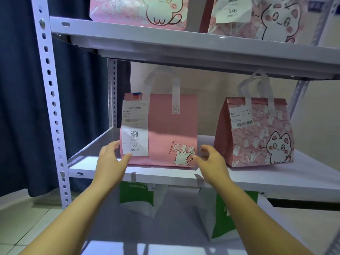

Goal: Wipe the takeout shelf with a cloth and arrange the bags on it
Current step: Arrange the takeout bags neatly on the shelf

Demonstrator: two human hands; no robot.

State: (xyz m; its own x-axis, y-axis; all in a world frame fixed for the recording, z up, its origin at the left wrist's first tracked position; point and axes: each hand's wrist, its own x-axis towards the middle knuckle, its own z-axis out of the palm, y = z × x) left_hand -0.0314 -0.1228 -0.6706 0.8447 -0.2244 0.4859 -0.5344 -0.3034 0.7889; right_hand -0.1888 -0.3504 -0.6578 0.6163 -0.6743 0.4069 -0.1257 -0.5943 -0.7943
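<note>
A plain pink takeout bag (161,126) with a white receipt marked 366 stands upright on the middle shelf (165,174), left of centre. My left hand (112,159) is at its lower left corner, thumb on the receipt's bottom edge and fingers around the side. At the lower right corner my right hand (209,161) has its thumb on the front and its fingers by the side. A second pink bag (257,133), printed with a cat, stands apart to the right. No cloth is in view.
The upper shelf (184,46) carries two more pink cat bags (139,11) (257,17). Two green-and-white bags (139,197) (226,214) stand on the shelf below. A perforated white upright (49,89) frames the left side, with a dark curtain (18,89) behind it.
</note>
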